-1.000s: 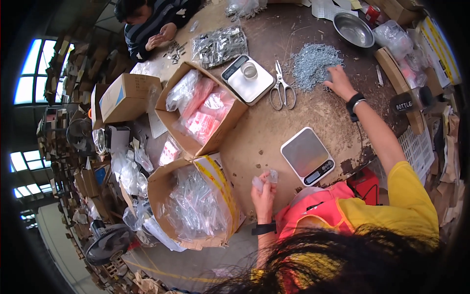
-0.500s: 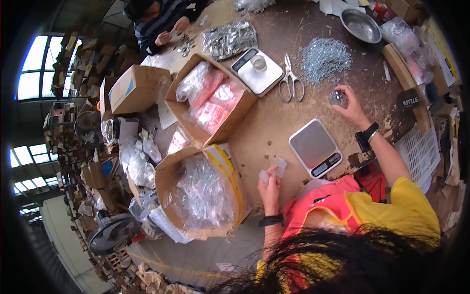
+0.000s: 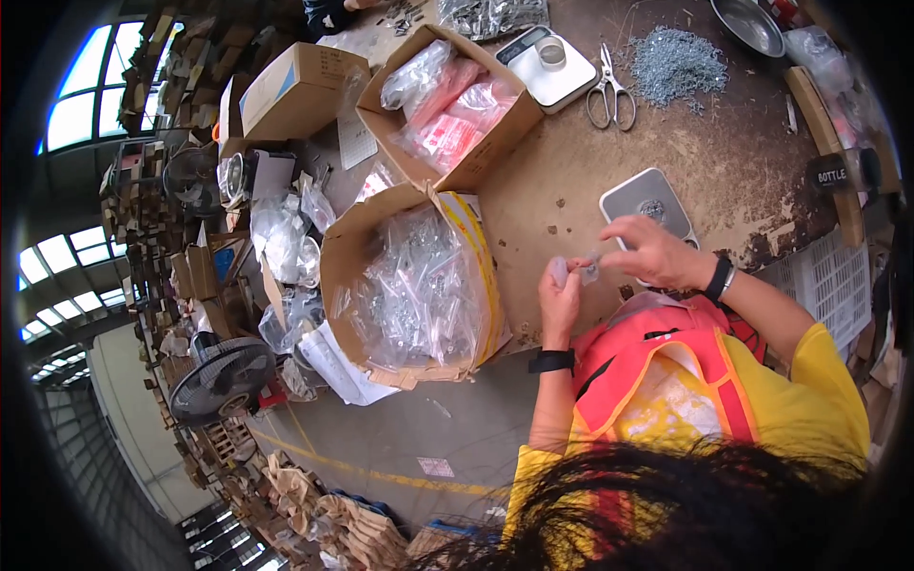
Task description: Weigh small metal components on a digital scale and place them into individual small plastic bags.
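Note:
My left hand [image 3: 560, 297] is closed in a pinch on a small clear plastic bag [image 3: 589, 272], held just above the table's near edge. My right hand [image 3: 657, 255] reaches in from the right, its fingertips curled at the bag's edge. Beyond that hand, a kitchen scale [image 3: 626, 198] carries a small round clear cup [image 3: 653, 209] with metal pieces in it. Part of the scale is hidden under my right hand. A heap of small grey-blue metal pieces, apparently screws [image 3: 678, 65], lies farther back on the table.
An open carton [image 3: 492, 285] of filled clear bags stands left of my hands. Behind it another carton [image 3: 495, 143] holds pink and clear bags. Scissors [image 3: 610, 90] lie beside a second scale [image 3: 562, 88]. A metal bowl [image 3: 750, 27] sits at the far right. A fan [image 3: 221, 379] stands lower left.
My right hand has come from beside the screw heap back to the bag. The cup it held now rests on the near scale. The whole view has shifted.

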The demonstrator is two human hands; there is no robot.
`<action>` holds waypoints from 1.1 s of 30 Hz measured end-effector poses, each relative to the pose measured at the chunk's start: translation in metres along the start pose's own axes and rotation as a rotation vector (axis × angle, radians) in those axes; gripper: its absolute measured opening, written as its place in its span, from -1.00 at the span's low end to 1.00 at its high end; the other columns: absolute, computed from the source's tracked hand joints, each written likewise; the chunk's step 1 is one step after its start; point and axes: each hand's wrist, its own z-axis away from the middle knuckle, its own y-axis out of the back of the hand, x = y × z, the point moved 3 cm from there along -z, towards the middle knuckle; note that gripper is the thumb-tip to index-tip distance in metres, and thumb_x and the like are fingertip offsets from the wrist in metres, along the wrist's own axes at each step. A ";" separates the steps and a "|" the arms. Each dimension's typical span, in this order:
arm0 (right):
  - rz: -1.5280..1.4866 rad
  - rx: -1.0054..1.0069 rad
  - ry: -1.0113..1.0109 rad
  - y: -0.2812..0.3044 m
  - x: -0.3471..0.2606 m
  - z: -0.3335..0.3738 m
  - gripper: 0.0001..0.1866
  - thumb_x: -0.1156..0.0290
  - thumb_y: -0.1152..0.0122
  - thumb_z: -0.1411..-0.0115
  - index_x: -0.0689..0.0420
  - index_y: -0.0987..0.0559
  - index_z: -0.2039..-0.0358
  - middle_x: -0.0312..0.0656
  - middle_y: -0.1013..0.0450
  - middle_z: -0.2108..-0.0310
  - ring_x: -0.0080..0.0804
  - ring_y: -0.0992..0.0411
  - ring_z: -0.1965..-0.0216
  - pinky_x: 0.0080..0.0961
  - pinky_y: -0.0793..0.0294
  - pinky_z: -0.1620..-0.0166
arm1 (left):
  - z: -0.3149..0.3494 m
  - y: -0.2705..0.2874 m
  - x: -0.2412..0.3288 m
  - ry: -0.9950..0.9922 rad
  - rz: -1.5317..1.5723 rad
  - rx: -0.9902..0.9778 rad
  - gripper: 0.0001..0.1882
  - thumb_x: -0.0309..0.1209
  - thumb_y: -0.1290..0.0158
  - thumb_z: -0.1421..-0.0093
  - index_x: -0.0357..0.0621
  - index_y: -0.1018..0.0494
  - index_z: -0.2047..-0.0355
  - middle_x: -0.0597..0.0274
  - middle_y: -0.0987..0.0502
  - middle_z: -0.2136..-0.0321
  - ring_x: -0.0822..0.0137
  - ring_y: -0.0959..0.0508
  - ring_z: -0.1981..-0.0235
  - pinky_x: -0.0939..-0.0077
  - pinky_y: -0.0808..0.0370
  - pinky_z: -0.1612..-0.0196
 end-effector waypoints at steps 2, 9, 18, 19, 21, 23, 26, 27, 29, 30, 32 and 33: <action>-0.031 -0.048 0.023 -0.018 -0.003 -0.017 -0.63 0.47 -0.32 -0.05 0.03 -0.55 0.09 -0.07 -0.37 -0.05 -0.02 -0.36 -0.11 -0.11 -0.38 -0.14 | 0.000 0.003 -0.005 -0.069 -0.055 -0.017 -0.96 -0.48 -0.08 -0.28 -0.17 -0.49 0.33 0.41 -0.53 0.38 0.62 -0.37 0.47 0.66 -0.33 0.39; -0.127 -0.013 -0.114 -0.038 0.021 -0.029 -0.86 0.50 -0.29 -0.12 0.16 -0.52 0.30 -0.12 -0.43 0.30 -0.11 -0.49 0.25 -0.27 -0.50 0.22 | 0.007 -0.003 0.016 -0.165 -0.114 0.068 -0.87 -0.39 -0.13 -0.33 -0.20 -0.52 0.23 0.46 -0.51 0.34 0.58 -0.42 0.27 0.65 -0.39 0.16; -0.363 0.047 -0.449 -0.046 0.035 -0.027 -0.85 0.58 -0.21 -0.12 0.25 -0.46 0.28 -0.12 -0.45 0.42 -0.29 -0.50 0.40 -0.40 -0.50 0.30 | -0.009 0.013 -0.032 -0.130 -0.157 0.157 -0.85 -0.38 -0.14 -0.35 -0.21 -0.53 0.20 0.46 -0.54 0.33 0.58 -0.46 0.28 0.65 -0.41 0.17; -0.394 0.034 -0.478 -0.047 0.038 -0.026 -0.83 0.56 -0.21 -0.12 0.25 -0.46 0.27 -0.11 -0.47 0.42 -0.28 -0.52 0.40 -0.39 -0.51 0.31 | -0.010 0.011 -0.032 -0.116 -0.124 0.148 -0.85 -0.37 -0.14 -0.35 -0.21 -0.53 0.20 0.44 -0.54 0.32 0.58 -0.46 0.27 0.64 -0.41 0.17; -0.428 0.021 -0.508 -0.047 0.039 -0.027 -0.81 0.55 -0.21 -0.12 0.26 -0.45 0.25 -0.10 -0.49 0.42 -0.27 -0.53 0.40 -0.38 -0.52 0.32 | -0.010 0.009 -0.030 -0.099 -0.094 0.138 -0.84 -0.37 -0.14 -0.35 -0.22 -0.53 0.20 0.43 -0.55 0.32 0.58 -0.46 0.27 0.64 -0.41 0.17; -0.513 0.011 -0.565 -0.045 0.038 -0.030 -0.80 0.55 -0.21 -0.13 0.25 -0.44 0.24 -0.14 -0.50 0.43 -0.33 -0.53 0.41 -0.42 -0.52 0.33 | -0.010 0.009 -0.029 -0.056 -0.061 0.082 -0.83 -0.37 -0.15 -0.34 -0.24 -0.54 0.20 0.40 -0.56 0.31 0.57 -0.47 0.27 0.63 -0.42 0.16; -0.492 0.036 -0.571 -0.044 0.041 -0.024 -0.79 0.54 -0.21 -0.13 0.24 -0.43 0.23 -0.16 -0.50 0.44 -0.37 -0.52 0.41 -0.46 -0.52 0.33 | -0.011 0.007 -0.022 -0.067 -0.102 0.093 -0.83 -0.37 -0.15 -0.34 -0.24 -0.54 0.20 0.39 -0.56 0.31 0.56 -0.47 0.27 0.62 -0.42 0.16; -0.494 0.036 -0.571 -0.044 0.041 -0.024 -0.79 0.54 -0.21 -0.13 0.24 -0.43 0.23 -0.16 -0.50 0.44 -0.37 -0.52 0.41 -0.46 -0.52 0.33 | -0.010 0.006 -0.021 -0.066 -0.103 0.093 -0.83 -0.37 -0.15 -0.34 -0.24 -0.54 0.20 0.39 -0.56 0.31 0.56 -0.47 0.27 0.62 -0.42 0.16; -0.464 0.010 -0.541 -0.044 0.040 -0.024 -0.78 0.53 -0.22 -0.12 0.24 -0.42 0.22 -0.16 -0.50 0.43 -0.36 -0.53 0.40 -0.45 -0.52 0.33 | -0.011 0.003 -0.019 -0.065 -0.024 0.063 -0.84 -0.38 -0.16 -0.33 -0.24 -0.55 0.22 0.40 -0.56 0.32 0.56 -0.47 0.28 0.62 -0.43 0.18; -0.464 0.010 -0.542 -0.044 0.040 -0.024 -0.78 0.53 -0.22 -0.12 0.24 -0.42 0.22 -0.16 -0.50 0.43 -0.36 -0.53 0.40 -0.45 -0.52 0.33 | -0.011 0.001 -0.017 -0.063 -0.024 0.062 -0.84 -0.38 -0.16 -0.33 -0.24 -0.55 0.22 0.40 -0.56 0.32 0.56 -0.47 0.28 0.62 -0.43 0.18; -0.465 0.002 -0.531 -0.045 0.037 -0.024 -0.80 0.52 -0.22 -0.13 0.23 -0.41 0.25 -0.16 -0.50 0.44 -0.35 -0.52 0.41 -0.43 -0.51 0.33 | -0.012 -0.001 -0.014 -0.011 -0.077 0.065 -0.85 -0.38 -0.18 -0.31 -0.23 -0.56 0.24 0.42 -0.56 0.33 0.56 -0.48 0.30 0.62 -0.42 0.20; -0.466 0.001 -0.531 -0.045 0.036 -0.025 -0.80 0.52 -0.22 -0.13 0.23 -0.41 0.25 -0.16 -0.50 0.44 -0.35 -0.52 0.41 -0.43 -0.51 0.33 | -0.012 -0.001 -0.015 -0.011 -0.077 0.066 -0.85 -0.38 -0.18 -0.31 -0.23 -0.56 0.24 0.42 -0.56 0.33 0.56 -0.48 0.30 0.62 -0.42 0.20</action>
